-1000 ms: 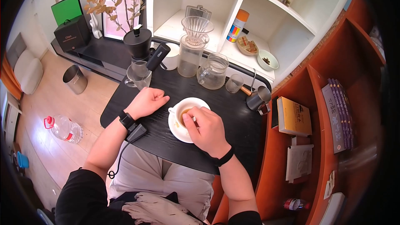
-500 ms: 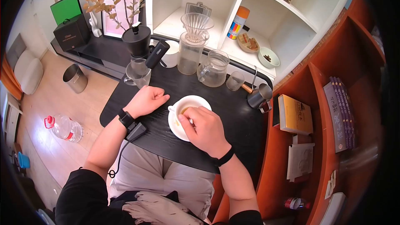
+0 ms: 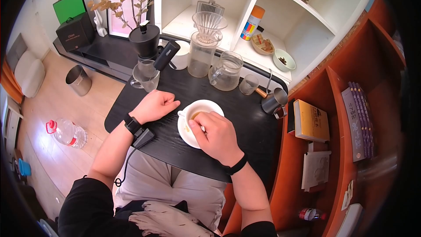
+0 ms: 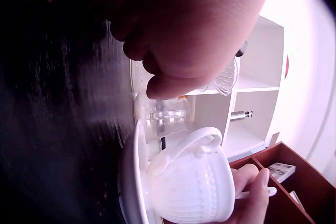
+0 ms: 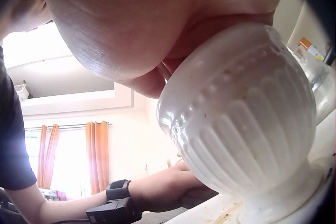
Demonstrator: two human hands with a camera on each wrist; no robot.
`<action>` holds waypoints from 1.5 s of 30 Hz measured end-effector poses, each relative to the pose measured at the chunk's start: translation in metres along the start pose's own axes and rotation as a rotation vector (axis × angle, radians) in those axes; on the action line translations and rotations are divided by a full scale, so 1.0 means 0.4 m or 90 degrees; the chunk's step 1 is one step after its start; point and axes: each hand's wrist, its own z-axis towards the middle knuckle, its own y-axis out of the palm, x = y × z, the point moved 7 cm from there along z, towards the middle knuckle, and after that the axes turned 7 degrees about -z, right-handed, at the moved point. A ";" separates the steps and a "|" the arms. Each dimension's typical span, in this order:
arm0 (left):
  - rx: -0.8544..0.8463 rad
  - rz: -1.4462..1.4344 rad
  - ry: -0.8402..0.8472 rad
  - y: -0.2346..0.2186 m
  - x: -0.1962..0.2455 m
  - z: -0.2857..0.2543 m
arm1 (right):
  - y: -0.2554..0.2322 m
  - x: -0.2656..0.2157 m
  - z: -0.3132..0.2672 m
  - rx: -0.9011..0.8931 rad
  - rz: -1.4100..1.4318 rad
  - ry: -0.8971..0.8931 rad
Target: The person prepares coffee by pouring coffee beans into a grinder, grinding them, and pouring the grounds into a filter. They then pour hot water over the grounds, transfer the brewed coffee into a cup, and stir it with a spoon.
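A white cup [image 4: 191, 182] with a fluted side and a looped handle stands on a white saucer [image 3: 186, 137]. Amber-brown liquid [image 3: 195, 115] shows inside it. My right hand [image 3: 215, 134] is over the cup's rim and pinches a thin white spoon [image 4: 271, 191] between thumb and fingers. The spoon's lower end is hidden in the cup. Left of the cup, my left hand [image 3: 153, 106] rests on the black table [image 3: 158, 140], fingers loosely curled and holding nothing.
Along the table's back stand a glass mug [image 3: 145, 78], a coffee grinder [image 3: 144, 44], a glass dripper [image 3: 209, 23] on a tall glass vessel, a glass carafe [image 3: 226, 79], a small glass [image 3: 249, 84] and a metal pitcher [image 3: 274, 101]. White shelves [image 3: 180, 22] rise behind.
My right hand has shifted a little within the cup with the spoon, and its fingers cover more of the opening. My left hand stays where it was.
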 end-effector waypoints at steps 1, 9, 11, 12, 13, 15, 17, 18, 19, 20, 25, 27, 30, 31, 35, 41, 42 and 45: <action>-0.002 0.006 0.007 0.000 0.003 0.000 | 0.001 0.000 0.000 0.001 -0.001 -0.001; -0.019 0.021 0.017 0.002 0.010 -0.004 | 0.005 0.002 0.000 0.000 0.001 0.001; -0.022 0.028 0.033 0.003 0.014 -0.005 | 0.007 0.002 0.000 0.003 0.002 -0.002; -0.022 0.027 0.032 0.003 0.014 -0.006 | 0.006 0.002 0.001 0.003 0.001 -0.003; -0.023 0.032 0.031 0.003 0.014 -0.006 | 0.006 0.002 0.001 0.004 -0.001 -0.005; -0.024 0.038 0.030 0.003 0.014 -0.006 | 0.008 0.004 0.000 0.002 -0.002 -0.005; -0.025 0.029 0.033 0.003 0.016 -0.007 | 0.009 0.006 0.000 0.002 -0.003 -0.005; -0.025 0.029 0.033 0.003 0.015 -0.007 | 0.007 0.006 0.000 0.010 0.002 -0.004; -0.024 0.026 0.034 0.004 0.013 -0.007 | 0.004 0.006 0.001 0.019 0.006 -0.003; -0.024 0.023 0.036 0.003 0.012 -0.007 | 0.005 0.009 0.001 0.019 0.006 -0.004; -0.022 0.020 0.039 0.001 0.015 -0.006 | -0.018 0.029 -0.001 0.086 0.026 0.040; -0.021 0.020 0.040 0.001 0.015 -0.005 | -0.022 0.045 -0.004 0.099 0.042 0.064; -0.019 0.009 0.035 0.001 0.014 -0.004 | -0.030 0.063 -0.006 0.111 0.083 0.118; -0.019 0.007 0.030 0.001 0.014 -0.004 | -0.032 0.071 -0.007 0.110 0.107 0.148; -0.018 0.002 0.019 0.001 0.011 -0.004 | -0.033 0.076 -0.008 0.093 0.140 0.161; -0.052 -0.044 -0.024 0.004 -0.001 -0.005 | -0.028 0.081 -0.007 0.116 0.211 0.152; -0.051 -0.043 -0.024 0.007 -0.007 -0.005 | -0.029 0.083 -0.006 0.108 0.226 0.172; -0.079 -0.210 -0.023 0.020 -0.011 -0.008 | -0.029 0.098 -0.010 0.104 0.226 0.194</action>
